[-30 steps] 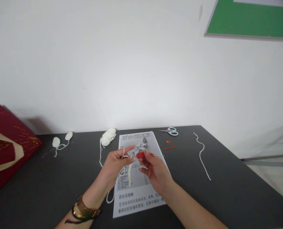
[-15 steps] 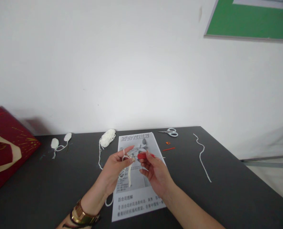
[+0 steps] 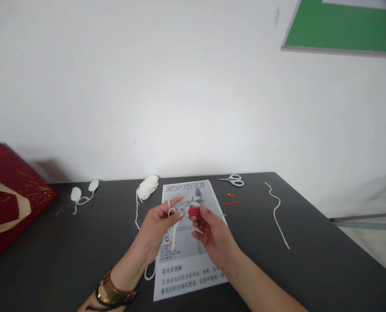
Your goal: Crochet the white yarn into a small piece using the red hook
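Note:
In my right hand [image 3: 210, 234] is a crochet hook [image 3: 194, 211] with a red handle, its metal shaft pointing left. My left hand [image 3: 158, 225] pinches white yarn [image 3: 169, 236] between thumb and fingers, with a strand looped over the raised index finger. The hook's tip meets the yarn at the left fingertips; the stitches there are too small to make out. A short white strip hangs below the left thumb. Both hands are above a printed sheet [image 3: 186, 281] with a flower picture. From the white yarn ball [image 3: 148, 187] a strand runs down toward my left hand.
Grey-handled scissors [image 3: 235, 180], an orange stitch marker [image 3: 230, 195] and a red needle [image 3: 231, 203] lie right of the sheet. Farther right is a loose yarn piece [image 3: 277, 212]. Two white crocheted pieces [image 3: 76, 194] lie left, near a red bag [image 3: 7, 195]. A wall borders the black table [image 3: 108, 234].
The hanging white strip has swung slightly left and now sits closer to my left hand. Both hands keep their grips, and the whole view has shifted a little.

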The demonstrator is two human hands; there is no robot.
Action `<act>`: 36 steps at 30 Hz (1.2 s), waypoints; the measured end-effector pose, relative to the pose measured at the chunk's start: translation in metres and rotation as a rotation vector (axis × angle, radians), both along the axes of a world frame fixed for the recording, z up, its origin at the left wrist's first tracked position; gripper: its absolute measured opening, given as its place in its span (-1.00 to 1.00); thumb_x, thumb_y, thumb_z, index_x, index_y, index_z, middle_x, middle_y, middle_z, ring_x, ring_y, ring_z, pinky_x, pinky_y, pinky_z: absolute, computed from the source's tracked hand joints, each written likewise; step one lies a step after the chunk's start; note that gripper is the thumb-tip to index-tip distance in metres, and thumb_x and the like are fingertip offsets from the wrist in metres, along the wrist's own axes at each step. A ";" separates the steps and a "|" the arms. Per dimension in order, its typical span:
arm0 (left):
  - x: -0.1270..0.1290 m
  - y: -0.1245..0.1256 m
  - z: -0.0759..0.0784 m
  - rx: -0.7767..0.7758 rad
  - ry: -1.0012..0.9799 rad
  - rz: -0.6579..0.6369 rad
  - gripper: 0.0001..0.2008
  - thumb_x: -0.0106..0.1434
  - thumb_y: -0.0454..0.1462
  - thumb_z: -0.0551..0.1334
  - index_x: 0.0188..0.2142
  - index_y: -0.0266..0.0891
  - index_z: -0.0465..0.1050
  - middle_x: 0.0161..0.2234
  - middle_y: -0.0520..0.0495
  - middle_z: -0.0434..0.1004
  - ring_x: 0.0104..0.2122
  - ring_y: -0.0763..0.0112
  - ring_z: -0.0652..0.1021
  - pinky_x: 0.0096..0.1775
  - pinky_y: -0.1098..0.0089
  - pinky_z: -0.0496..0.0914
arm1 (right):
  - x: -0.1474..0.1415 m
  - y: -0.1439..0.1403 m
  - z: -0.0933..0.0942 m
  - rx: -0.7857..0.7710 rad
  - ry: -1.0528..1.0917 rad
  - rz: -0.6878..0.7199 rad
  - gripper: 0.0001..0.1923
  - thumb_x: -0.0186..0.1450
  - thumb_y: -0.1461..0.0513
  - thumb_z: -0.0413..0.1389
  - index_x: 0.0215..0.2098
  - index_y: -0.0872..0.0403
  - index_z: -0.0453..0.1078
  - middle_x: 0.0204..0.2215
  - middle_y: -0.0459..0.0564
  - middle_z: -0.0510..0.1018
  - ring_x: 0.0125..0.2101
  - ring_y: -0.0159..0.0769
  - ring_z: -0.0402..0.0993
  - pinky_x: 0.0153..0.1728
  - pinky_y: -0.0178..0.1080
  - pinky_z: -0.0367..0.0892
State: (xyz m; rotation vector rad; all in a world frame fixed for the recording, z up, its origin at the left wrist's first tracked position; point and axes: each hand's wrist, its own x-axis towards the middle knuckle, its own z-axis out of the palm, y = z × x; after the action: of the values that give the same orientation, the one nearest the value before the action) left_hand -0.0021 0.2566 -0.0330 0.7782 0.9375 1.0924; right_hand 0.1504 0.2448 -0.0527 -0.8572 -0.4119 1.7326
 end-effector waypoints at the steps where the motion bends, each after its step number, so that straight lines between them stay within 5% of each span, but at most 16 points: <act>1: 0.000 0.000 0.000 0.005 -0.009 0.000 -0.47 -0.03 -0.33 0.43 -0.01 -0.23 0.47 -0.42 -0.04 0.60 -0.45 0.41 0.54 -0.28 0.33 0.39 | 0.000 0.000 0.000 0.000 0.006 0.000 -0.68 0.05 0.11 0.32 -0.34 0.20 0.53 -0.52 -0.07 0.55 -0.57 -0.49 0.39 -0.62 -0.44 0.43; 12: -0.003 -0.002 0.011 0.100 0.168 0.042 -0.51 -0.03 -0.29 0.42 -0.04 -0.19 0.50 -0.51 0.10 0.51 -0.46 0.53 0.44 -0.30 0.45 0.30 | -0.006 -0.007 0.003 0.037 0.065 -0.011 -0.73 0.07 0.17 0.33 -0.31 0.18 0.51 -0.52 -0.11 0.53 -0.57 -0.53 0.37 -0.61 -0.46 0.43; 17: -0.005 0.000 0.008 0.073 0.244 -0.056 -0.38 -0.07 -0.32 0.43 0.04 -0.26 0.43 -0.55 0.10 0.48 -0.47 0.50 0.42 -0.29 0.41 0.27 | -0.013 -0.010 -0.003 -0.012 0.086 -0.004 -0.71 0.03 0.16 0.35 -0.35 0.20 0.51 -0.56 -0.09 0.52 -0.57 -0.50 0.38 -0.60 -0.44 0.44; 36: -0.003 0.000 0.009 0.033 0.180 -0.017 -0.49 -0.08 -0.27 0.44 -0.07 -0.25 0.53 -0.47 0.02 0.54 -0.44 0.45 0.47 -0.28 0.39 0.31 | -0.013 -0.008 -0.003 -0.015 0.052 -0.029 -0.70 0.04 0.13 0.34 -0.33 0.16 0.52 -0.54 -0.08 0.54 -0.55 -0.45 0.42 -0.55 -0.40 0.43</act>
State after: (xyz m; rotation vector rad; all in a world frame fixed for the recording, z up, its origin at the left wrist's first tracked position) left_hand -0.0054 0.2565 -0.0238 0.9215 1.0648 1.0377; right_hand 0.1376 0.2365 -0.0560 -0.8230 -0.3509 1.7290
